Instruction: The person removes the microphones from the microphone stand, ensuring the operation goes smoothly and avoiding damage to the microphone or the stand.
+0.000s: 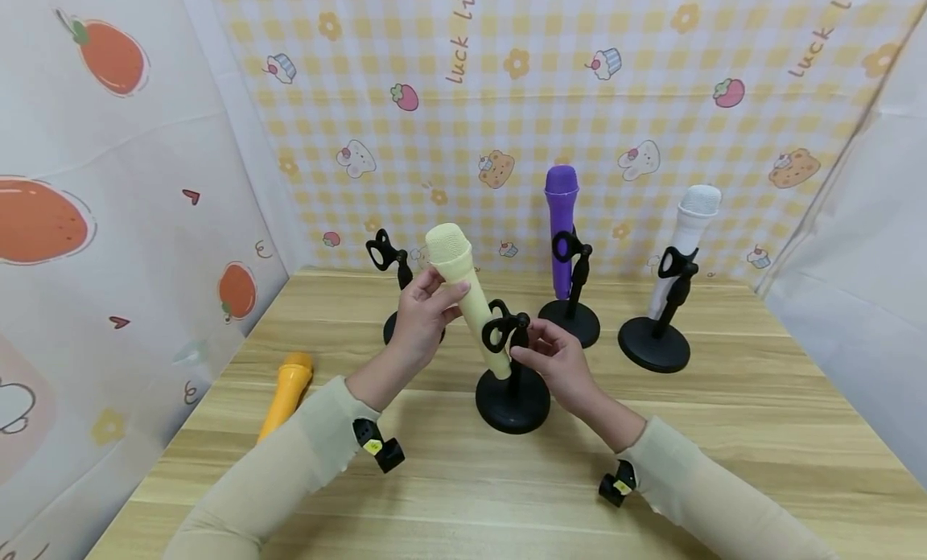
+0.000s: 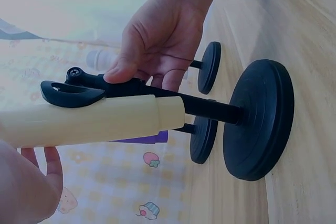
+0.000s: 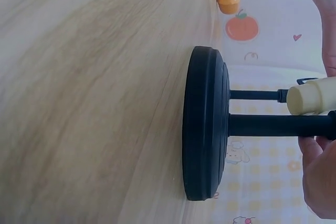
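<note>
My left hand grips a pale yellow toy microphone, tilted, its lower body sitting in the black clip of a black round-based stand at the table's middle. My right hand pinches the top of that stand just below the clip. In the left wrist view the yellow microphone lies along the clip with the right hand's fingers on it. The right wrist view shows the stand's base, its post and the microphone's butt end.
A purple microphone and a white microphone stand in their own stands at the back right. An empty stand is behind my left hand. An orange microphone lies on the wooden table at the left. Patterned cloth walls enclose it.
</note>
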A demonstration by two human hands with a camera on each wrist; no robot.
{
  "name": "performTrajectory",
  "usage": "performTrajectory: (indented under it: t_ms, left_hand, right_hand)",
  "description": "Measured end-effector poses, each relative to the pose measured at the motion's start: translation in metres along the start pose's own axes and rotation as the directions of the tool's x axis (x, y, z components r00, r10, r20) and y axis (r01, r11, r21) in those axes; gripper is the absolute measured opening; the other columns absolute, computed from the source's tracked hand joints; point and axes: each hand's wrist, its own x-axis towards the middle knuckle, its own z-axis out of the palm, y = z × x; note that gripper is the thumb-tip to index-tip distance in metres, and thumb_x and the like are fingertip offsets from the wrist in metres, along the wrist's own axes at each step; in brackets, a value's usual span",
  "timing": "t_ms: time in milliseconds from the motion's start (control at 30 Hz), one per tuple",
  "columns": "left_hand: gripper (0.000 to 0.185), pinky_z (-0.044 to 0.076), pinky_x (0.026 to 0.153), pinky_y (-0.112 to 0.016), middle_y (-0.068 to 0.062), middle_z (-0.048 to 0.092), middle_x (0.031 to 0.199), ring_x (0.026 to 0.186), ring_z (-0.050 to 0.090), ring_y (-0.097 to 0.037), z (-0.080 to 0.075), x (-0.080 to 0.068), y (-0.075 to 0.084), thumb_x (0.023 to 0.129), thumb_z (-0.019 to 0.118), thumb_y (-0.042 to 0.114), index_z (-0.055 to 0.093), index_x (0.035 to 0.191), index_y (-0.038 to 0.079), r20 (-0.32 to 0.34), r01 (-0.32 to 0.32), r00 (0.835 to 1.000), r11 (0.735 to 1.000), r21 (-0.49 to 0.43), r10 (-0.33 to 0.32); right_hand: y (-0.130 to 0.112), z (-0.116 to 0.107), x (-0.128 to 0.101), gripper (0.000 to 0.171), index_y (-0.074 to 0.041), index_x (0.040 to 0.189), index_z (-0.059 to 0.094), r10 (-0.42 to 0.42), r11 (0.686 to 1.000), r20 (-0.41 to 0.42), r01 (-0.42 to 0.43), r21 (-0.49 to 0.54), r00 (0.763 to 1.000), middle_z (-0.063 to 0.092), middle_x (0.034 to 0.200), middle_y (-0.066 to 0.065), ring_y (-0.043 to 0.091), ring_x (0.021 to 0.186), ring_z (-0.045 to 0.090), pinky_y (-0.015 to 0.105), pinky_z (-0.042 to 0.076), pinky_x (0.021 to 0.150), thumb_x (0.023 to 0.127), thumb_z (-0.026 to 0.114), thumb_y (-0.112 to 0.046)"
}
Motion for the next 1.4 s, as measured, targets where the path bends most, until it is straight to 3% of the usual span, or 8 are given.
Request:
performTrajectory:
  t_ms: [167, 400, 767, 1033, 1400]
  left_hand:
    - [0.025, 0.052, 0.070, -0.028, -0.002, 0.066, 0.100, 0.087, 0.062, -0.016, -0.008, 0.002, 0.004, 0.088, 0.065, 0.001, 0.063, 0.112, 0.009, -0.058, 0.019, 0.998, 1.000, 0.000, -0.019]
    - [0.025, 0.050, 0.067, -0.028, 0.000, 0.067, 0.099, 0.087, 0.062, -0.016, -0.014, 0.001, 0.003, 0.089, 0.066, 0.001, 0.064, 0.113, 0.010, -0.030, 0.054, 0.998, 0.997, 0.062, -0.052]
    - [0.024, 0.048, 0.062, -0.026, -0.001, 0.067, 0.097, 0.084, 0.061, -0.015, -0.018, -0.002, 0.007, 0.087, 0.070, 0.005, 0.066, 0.111, 0.008, -0.040, 0.089, 0.996, 0.989, 0.114, -0.085]
    - [0.033, 0.051, 0.065, -0.028, -0.003, 0.066, 0.099, 0.088, 0.063, -0.018, -0.021, -0.005, 0.006, 0.088, 0.070, 0.007, 0.063, 0.120, 0.003, -0.044, 0.132, 0.991, 0.981, 0.140, -0.127]
    - [0.039, 0.056, 0.076, -0.038, -0.005, 0.065, 0.102, 0.093, 0.064, -0.020, -0.023, -0.008, 0.005, 0.089, 0.071, 0.011, 0.060, 0.124, 0.001, -0.076, 0.193, 0.981, 0.956, 0.223, -0.180]
  right_hand:
    - [0.001, -0.001, -0.001, 0.027, -0.014, 0.103, 0.064, -0.008, 1.000, -0.001, 0.008, 0.025, 1.000, 0.058, 0.095, 0.003, 0.016, 0.086, 0.056, 0.027, 0.054, 0.080, 0.084, 0.072, 0.003]
    - [0.001, -0.002, 0.000, 0.026, -0.014, 0.103, 0.063, 0.009, 0.999, -0.001, -0.009, 0.038, 1.000, 0.058, 0.096, 0.003, 0.016, 0.086, 0.056, 0.027, 0.054, 0.080, 0.084, 0.073, 0.002]
    - [-0.003, 0.000, -0.001, 0.028, -0.012, 0.102, 0.063, 0.036, 0.998, -0.037, -0.035, 0.048, 0.999, 0.056, 0.094, 0.004, 0.015, 0.086, 0.056, 0.025, 0.053, 0.079, 0.082, 0.073, 0.005]
    - [-0.003, 0.001, -0.003, 0.027, -0.012, 0.101, 0.063, 0.056, 0.997, -0.036, -0.054, 0.048, 0.998, 0.056, 0.094, 0.003, 0.014, 0.086, 0.057, 0.026, 0.053, 0.081, 0.082, 0.074, 0.004]
    - [-0.004, 0.000, -0.003, 0.027, -0.015, 0.098, 0.065, 0.015, 0.998, -0.021, -0.013, 0.058, 1.000, 0.055, 0.093, 0.002, 0.013, 0.084, 0.056, 0.026, 0.053, 0.079, 0.082, 0.073, 0.005]
